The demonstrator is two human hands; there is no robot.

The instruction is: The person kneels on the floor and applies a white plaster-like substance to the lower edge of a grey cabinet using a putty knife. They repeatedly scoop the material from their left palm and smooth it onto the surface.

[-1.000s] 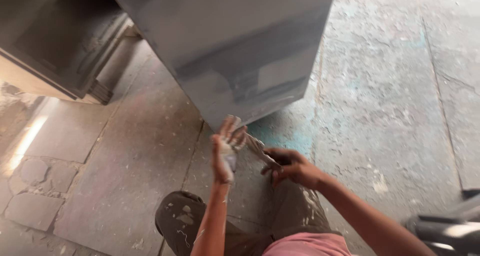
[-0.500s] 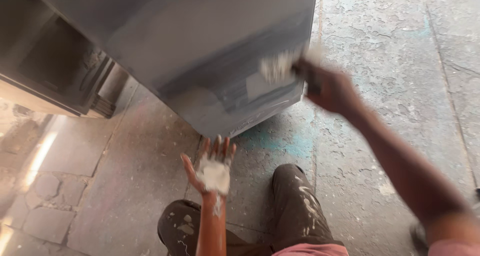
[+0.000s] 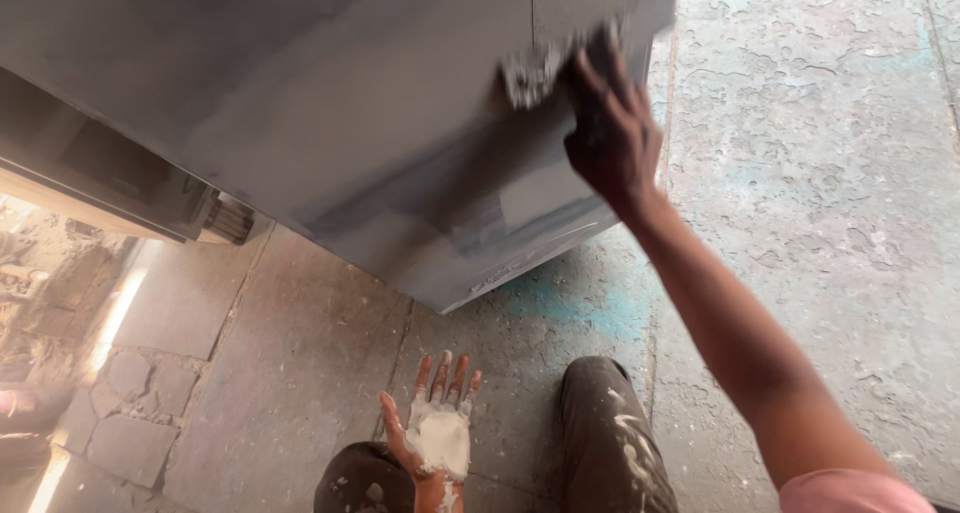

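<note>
— Well, where is the right hand from where you stand?

— Up against the grey metal panel, arm stretched out from the lower right. Its grip is clenched on a small flat scraper, the blade pressed to the panel's surface. The blade is blurred, so I can't make out its edge, only that it is pale with filler.

— And the left hand?

— Low down, between the knees, palm turned up and fingers spread. Its grip is released: nothing is grasped. A lump of white putty simply lies on the open palm, with smears running onto the wrist.

— So the two hands are apart?

— Well apart. The putty sits low near the person's body, the scraper high on the panel.

— What is the panel like?

— A large flat grey face, tilted towards us, with streaks of lighter and darker grey. Its bottom corner hangs over the concrete floor, just above a bluish stain.

— And around it?

— The floor is rough and cracked on the right; on the left it turns to stone paving with bright light falling across it. The person's dark trousers are flecked with white spots, and a bit of pink sleeve shows at the lower right edge.
</note>
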